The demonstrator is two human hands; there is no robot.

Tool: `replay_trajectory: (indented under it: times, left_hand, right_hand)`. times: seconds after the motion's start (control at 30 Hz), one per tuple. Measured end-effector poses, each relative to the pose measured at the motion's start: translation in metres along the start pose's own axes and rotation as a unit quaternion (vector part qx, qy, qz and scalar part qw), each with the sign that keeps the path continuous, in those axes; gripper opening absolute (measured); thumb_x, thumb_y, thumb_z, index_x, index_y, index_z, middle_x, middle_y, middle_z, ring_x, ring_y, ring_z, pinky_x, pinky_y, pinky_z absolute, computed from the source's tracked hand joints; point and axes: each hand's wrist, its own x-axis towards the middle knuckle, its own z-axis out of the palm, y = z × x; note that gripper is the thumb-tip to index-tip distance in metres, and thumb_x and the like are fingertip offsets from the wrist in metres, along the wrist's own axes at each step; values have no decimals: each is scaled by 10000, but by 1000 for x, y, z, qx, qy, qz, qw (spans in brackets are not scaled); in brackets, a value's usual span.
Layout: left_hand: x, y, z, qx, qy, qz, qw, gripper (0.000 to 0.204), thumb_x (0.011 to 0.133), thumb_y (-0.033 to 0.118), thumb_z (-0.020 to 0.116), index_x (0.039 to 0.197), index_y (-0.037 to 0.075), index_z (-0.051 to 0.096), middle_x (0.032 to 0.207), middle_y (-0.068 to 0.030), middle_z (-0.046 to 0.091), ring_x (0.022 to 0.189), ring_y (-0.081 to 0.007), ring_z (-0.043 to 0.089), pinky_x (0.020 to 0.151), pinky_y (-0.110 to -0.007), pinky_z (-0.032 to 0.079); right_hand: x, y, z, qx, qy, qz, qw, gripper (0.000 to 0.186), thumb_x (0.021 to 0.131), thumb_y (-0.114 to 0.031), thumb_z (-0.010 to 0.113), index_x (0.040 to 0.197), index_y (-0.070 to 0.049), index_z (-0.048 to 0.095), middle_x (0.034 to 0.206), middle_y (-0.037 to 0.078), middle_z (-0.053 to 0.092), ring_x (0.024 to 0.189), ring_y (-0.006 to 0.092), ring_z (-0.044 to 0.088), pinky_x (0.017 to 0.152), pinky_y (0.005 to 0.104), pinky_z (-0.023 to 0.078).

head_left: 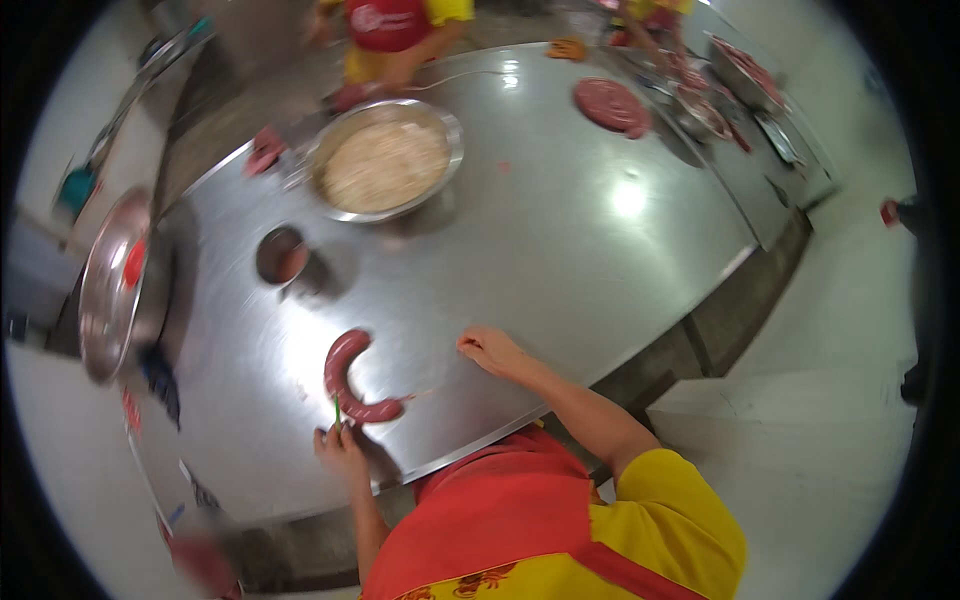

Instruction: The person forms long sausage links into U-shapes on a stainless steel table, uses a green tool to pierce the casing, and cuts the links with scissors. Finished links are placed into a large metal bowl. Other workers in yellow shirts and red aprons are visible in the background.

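A curved dark-red sausage point(346, 370) lies on the steel table, bent like a horseshoe. My left hand point(341, 448) is at its near side, closed on a thin green stick-like tool point(338, 409) whose tip meets or overlaps the sausage; its kind is unclear. From the sausage's right end a short pale string point(421, 393) trails toward the right. My right hand point(490, 351) is held over the table right of the sausage, fingers pinched together. Whether anything thin is between them cannot be made out.
Beyond the sausage stand a metal cup point(284, 257) and a steel bowl point(450, 150) of pale filling. A large steel basin point(104, 290) is at the left. Coiled sausage point(612, 106) lies far right, near bowls of meat. A co-worker point(390, 50) stands across the steel table point(560, 250).
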Motion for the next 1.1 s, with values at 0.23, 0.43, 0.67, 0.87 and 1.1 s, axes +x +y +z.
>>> replay_trajectory:
  times: [0.23, 0.43, 0.67, 0.87, 1.1]
  left_hand:
    - [-18, -17, 36, 27, 69, -8, 997, 357, 1020, 177, 548, 1272, -68, 612, 1459, -316, 467, 1343, -459, 462, 1137, -490, 362]
    - [-29, -22, 41, -254, 92, -105, 957, 417, 1037, 206, 526, 1276, -130, 590, 1295, -266, 620, 1166, -341, 608, 1021, -413, 453]
    - [-44, 18, 26, -209, 120, -201, 950, 313, 1025, 244, 583, 1128, -37, 673, 795, -33, 573, 702, -118, 500, 609, -287, 423]
    - [-63, 8, 2, -271, 86, -357, 890, 559, 973, 329, 690, 1360, -36, 518, 1142, -161, 650, 874, -323, 659, 742, -425, 556]
    - [-63, 25, -19, -71, 81, -413, 904, 378, 1023, 357, 566, 964, -7, 652, 810, -55, 587, 681, -145, 562, 578, -322, 462]
  right_hand:
    - [17, 114, -178, -179, 354, 30, 917, 166, 934, -200, 656, 986, -44, 676, 1024, 124, 635, 962, 298, 612, 837, 401, 497]
    - [68, 171, -319, -309, 407, 63, 857, 350, 886, -253, 722, 1171, -71, 631, 1293, 146, 562, 1211, 362, 508, 1000, 509, 406]
    - [185, 180, -459, -356, 342, 175, 852, 751, 832, -355, 784, 1451, -97, 448, 1592, 178, 327, 1445, 392, 331, 1113, 610, 308]
    - [276, 180, -559, -380, 333, 208, 838, 1066, 750, -485, 824, 1577, -120, 259, 1650, 222, 201, 1530, 425, 165, 1171, 678, 180]
    - [343, 232, -605, -368, 269, 306, 836, 1139, 720, -657, 760, 1620, -332, 143, 1664, 237, 151, 1532, 482, 51, 1143, 755, 87]
